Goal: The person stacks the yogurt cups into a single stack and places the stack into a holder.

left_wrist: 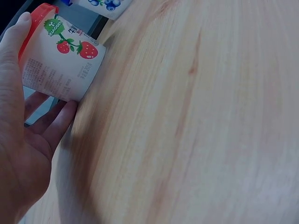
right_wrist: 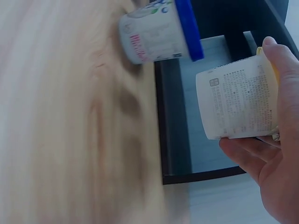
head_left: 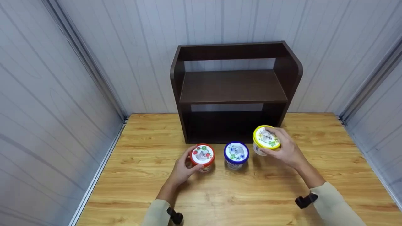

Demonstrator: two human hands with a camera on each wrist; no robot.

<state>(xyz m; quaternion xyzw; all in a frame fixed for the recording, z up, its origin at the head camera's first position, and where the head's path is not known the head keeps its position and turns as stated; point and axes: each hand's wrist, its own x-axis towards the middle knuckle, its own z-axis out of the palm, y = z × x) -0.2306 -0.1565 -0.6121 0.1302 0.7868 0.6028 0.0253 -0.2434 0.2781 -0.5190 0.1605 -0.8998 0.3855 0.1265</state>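
Note:
My left hand (head_left: 181,171) holds a paper tub with a red lid (head_left: 202,154), thumb on one side and fingers on the other. Strawberries are printed on that tub's white wall (left_wrist: 63,60) in the left wrist view, and its base is at the tabletop. With the right hand (head_left: 289,151) I grip a yellow-lidded tub (head_left: 266,137) around its lid; the right wrist view shows its white side (right_wrist: 236,100) raised off the table. Between the hands a blue-lidded tub (head_left: 236,153) with blueberry print stands upright, touched by neither.
A dark brown two-tier shelf (head_left: 234,86) stands on the wooden table (head_left: 141,163) just behind the tubs, its lower compartment facing me. Pale panel walls (head_left: 141,47) enclose the table at the back and on both sides.

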